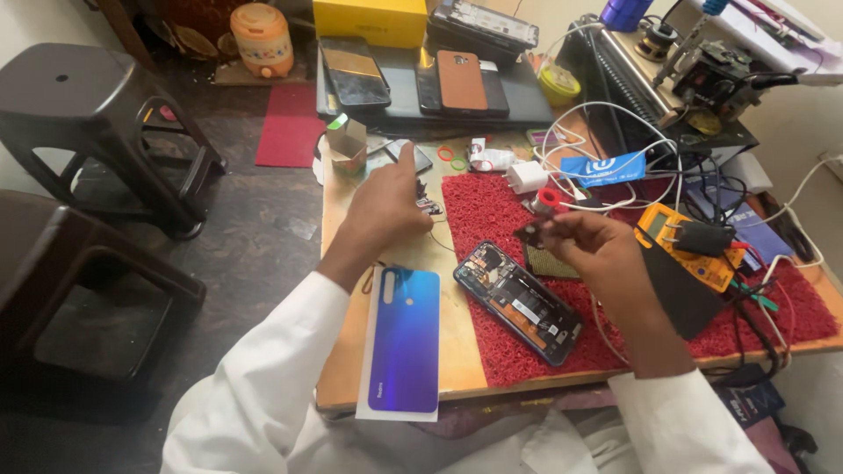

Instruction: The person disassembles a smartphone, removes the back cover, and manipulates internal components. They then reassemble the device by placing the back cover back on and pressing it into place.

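Observation:
An opened phone [520,301] lies face down on a red mat [492,219], its circuit boards showing. Left of it a shiny blue back cover [406,338] rests on the wooden table [342,369]. My right hand [584,246] hovers above the mat and pinches a small dark part [529,233] between its fingertips, just over the phone's top end. My left hand [389,206] reaches toward the far left of the table with its fingers loosely bent, over small bits near the mat's edge; I cannot see anything in it.
A yellow multimeter [694,246] with leads and tangled white cables [606,132] sit at the right. Several phones [461,81] lie on a laptop at the back beside a yellow box [369,19]. Dark plastic stools [88,114] stand on the floor at left.

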